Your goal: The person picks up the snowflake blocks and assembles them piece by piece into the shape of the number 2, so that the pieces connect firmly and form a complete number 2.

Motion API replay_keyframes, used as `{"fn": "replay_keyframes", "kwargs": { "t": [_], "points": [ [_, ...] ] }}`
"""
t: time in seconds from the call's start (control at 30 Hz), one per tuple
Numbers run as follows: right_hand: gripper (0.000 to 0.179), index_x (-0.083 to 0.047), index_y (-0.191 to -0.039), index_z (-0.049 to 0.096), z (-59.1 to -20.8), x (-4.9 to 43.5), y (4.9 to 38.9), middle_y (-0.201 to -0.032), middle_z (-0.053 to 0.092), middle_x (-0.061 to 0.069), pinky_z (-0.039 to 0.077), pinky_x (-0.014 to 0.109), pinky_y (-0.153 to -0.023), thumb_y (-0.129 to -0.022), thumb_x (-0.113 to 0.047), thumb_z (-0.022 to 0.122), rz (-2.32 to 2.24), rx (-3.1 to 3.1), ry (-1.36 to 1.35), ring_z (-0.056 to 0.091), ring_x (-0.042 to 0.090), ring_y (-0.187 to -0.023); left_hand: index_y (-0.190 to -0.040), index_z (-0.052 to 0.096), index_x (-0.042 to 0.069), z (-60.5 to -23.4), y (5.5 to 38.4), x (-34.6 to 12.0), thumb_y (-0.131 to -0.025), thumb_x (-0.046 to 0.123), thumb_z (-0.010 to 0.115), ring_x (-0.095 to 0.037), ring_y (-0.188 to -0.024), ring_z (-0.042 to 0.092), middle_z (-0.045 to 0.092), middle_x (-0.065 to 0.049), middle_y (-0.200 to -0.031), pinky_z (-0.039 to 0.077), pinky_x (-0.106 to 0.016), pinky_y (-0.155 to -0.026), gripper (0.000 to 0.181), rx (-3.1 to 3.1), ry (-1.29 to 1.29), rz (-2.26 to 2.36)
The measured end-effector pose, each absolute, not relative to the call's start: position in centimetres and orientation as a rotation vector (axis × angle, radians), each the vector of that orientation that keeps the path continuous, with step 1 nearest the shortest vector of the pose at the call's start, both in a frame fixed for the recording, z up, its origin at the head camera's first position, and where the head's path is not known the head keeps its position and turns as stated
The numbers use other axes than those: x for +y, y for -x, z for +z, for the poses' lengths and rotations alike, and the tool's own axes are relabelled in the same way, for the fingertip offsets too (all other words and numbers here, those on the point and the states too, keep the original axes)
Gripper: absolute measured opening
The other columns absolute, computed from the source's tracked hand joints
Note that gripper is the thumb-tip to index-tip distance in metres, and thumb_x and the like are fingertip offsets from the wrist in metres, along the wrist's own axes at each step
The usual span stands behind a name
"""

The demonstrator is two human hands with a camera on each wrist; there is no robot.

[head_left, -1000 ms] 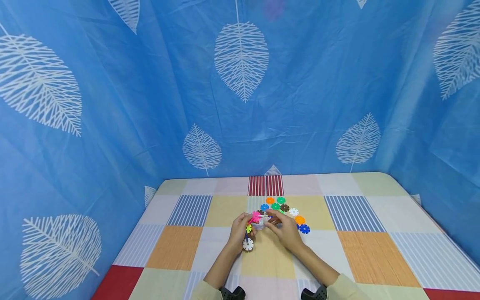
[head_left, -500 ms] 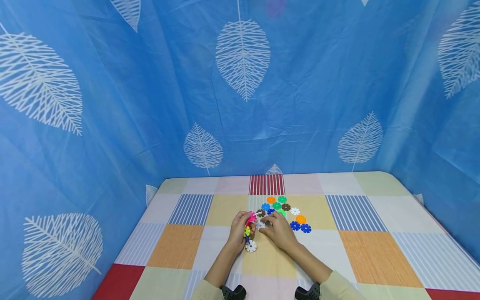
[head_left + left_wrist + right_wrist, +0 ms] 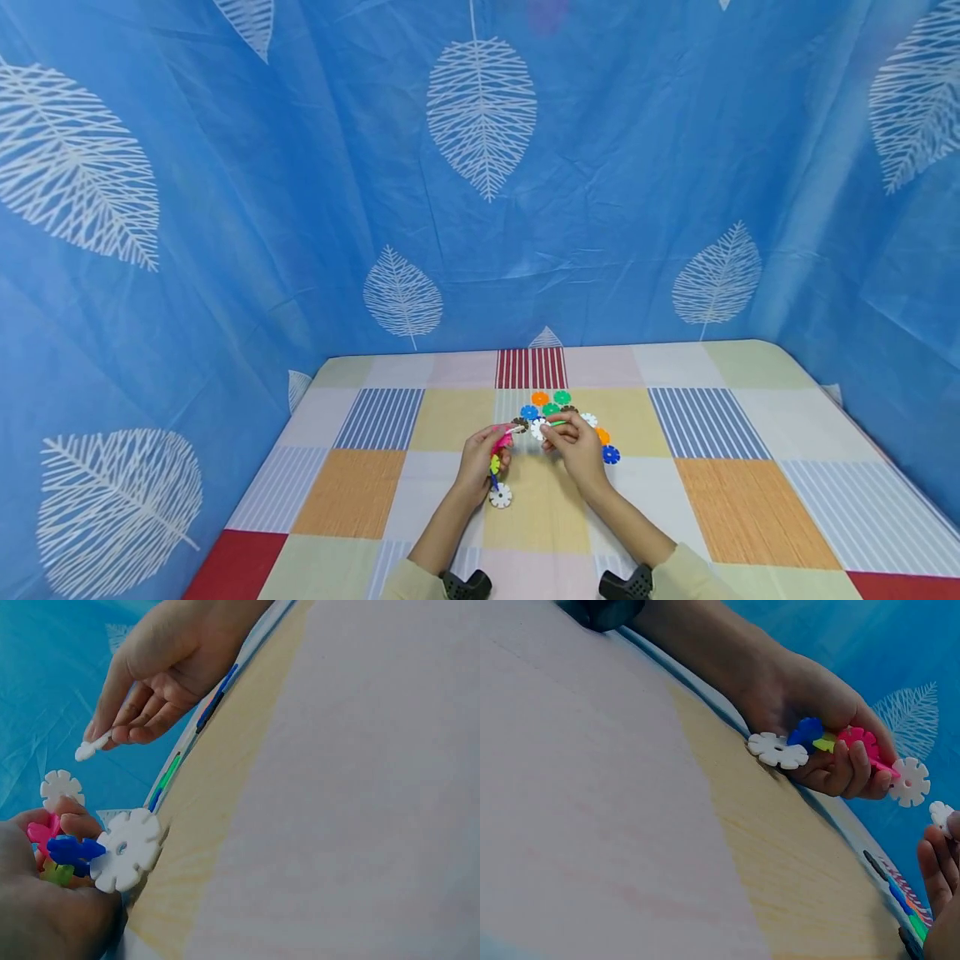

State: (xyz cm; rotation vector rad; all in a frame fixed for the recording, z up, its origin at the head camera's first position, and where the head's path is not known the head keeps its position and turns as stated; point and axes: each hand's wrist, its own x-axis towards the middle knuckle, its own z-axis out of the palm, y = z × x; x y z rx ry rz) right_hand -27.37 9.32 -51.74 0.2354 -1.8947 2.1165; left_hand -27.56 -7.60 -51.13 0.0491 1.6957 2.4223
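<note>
My left hand (image 3: 476,460) grips a chain of slotted plastic snowflake discs. From its lower end the chain runs through a white disc (image 3: 126,851), a blue disc (image 3: 75,850), a yellow-green disc (image 3: 495,464) and a pink disc (image 3: 857,740) to another white disc (image 3: 910,782) at the far end. The pink one lies partly behind my left fingers. Between thumb and fingertips my right hand (image 3: 579,457) pinches a separate white disc (image 3: 539,429). A gap separates this disc from the chain's far end in both wrist views.
Several loose discs lie on the patchwork cloth beyond my hands, among them an orange disc (image 3: 540,399), a green disc (image 3: 562,398), a brown disc (image 3: 520,426) and a dark blue disc (image 3: 611,455). A blue leaf-print curtain (image 3: 600,208) surrounds the table.
The right hand has drawn slightly right and away from the left hand, and its white disc now faces the head camera. My left hand keeps the chain nearly in place.
</note>
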Motion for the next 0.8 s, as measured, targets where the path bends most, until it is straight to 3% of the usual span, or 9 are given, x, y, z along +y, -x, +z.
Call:
{"fn": "replay_keyframes", "kwargs": {
  "t": [0.27, 0.8],
  "points": [
    [0.021, 0.013, -0.093, 0.059, -51.56, 9.26, 27.01, -0.075, 0.064, 0.022, 0.055, 0.032, -0.057, -0.080, 0.000, 0.068, 2.211, -1.884, -0.188, 0.063, 0.017, -0.056, -0.115, 0.051, -0.019, -51.26, 27.68, -7.84, -0.095, 0.010, 0.047, -0.004, -0.046, 0.046, 0.061, -0.003, -0.070, 0.040, -0.015, -0.042, 0.035, 1.750, -0.136, 2.351],
    [0.018, 0.011, -0.092, 0.057, -51.48, 9.05, 26.63, -0.076, 0.065, 0.019, 0.055, 0.037, -0.060, -0.081, 0.001, 0.067, 2.222, -1.962, -0.138, 0.065, 0.024, -0.060, -0.107, 0.061, -0.012, -51.56, 27.38, -7.33, -0.094, 0.015, 0.052, -0.003, -0.047, 0.046, 0.064, -0.005, -0.073, 0.039, -0.013, -0.041, 0.032, 1.848, -0.173, 2.345]
  ]
}}
